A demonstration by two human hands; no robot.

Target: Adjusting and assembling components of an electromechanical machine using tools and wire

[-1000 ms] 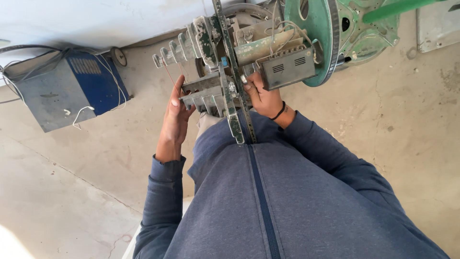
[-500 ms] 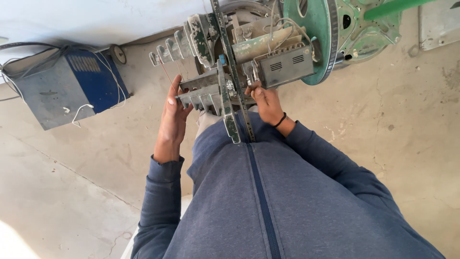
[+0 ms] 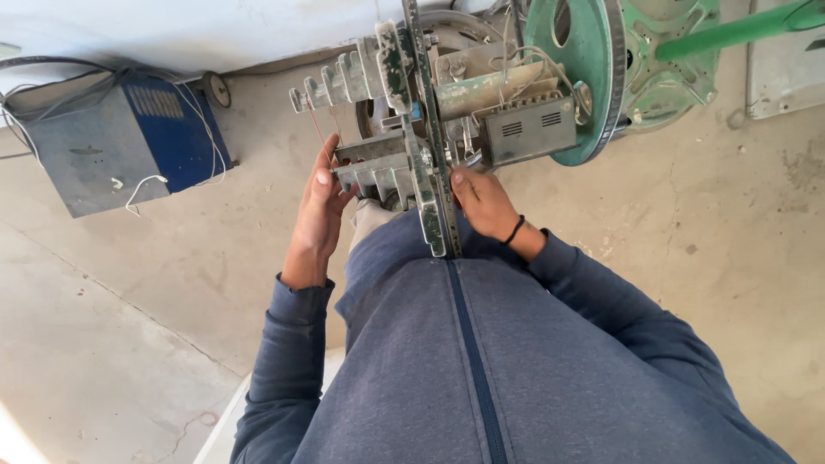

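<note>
A worn grey metal winding machine (image 3: 412, 129) stands in front of me, with stepped finned blocks (image 3: 365, 167) on a long perforated metal bar (image 3: 434, 189). My left hand (image 3: 320, 206) lies flat against the left side of the lower stepped block, fingers stretched out. My right hand (image 3: 483, 202), a black band at its wrist, grips the bar's right edge just under a small grey vented box (image 3: 528, 129). Thin wires (image 3: 507, 64) loop over the machine's top. A big green wheel (image 3: 580, 60) sits on its right side.
A blue and grey metal box (image 3: 120, 146) with white and black cables sits on the concrete floor at the left. A green handle (image 3: 739, 30) sticks out at the top right beside a grey plate (image 3: 786, 60). A white object's edge (image 3: 228, 421) shows under my left elbow.
The view has shifted slightly. My left hand has stayed against the stepped block; my right hand has slid a little lower along the bar.
</note>
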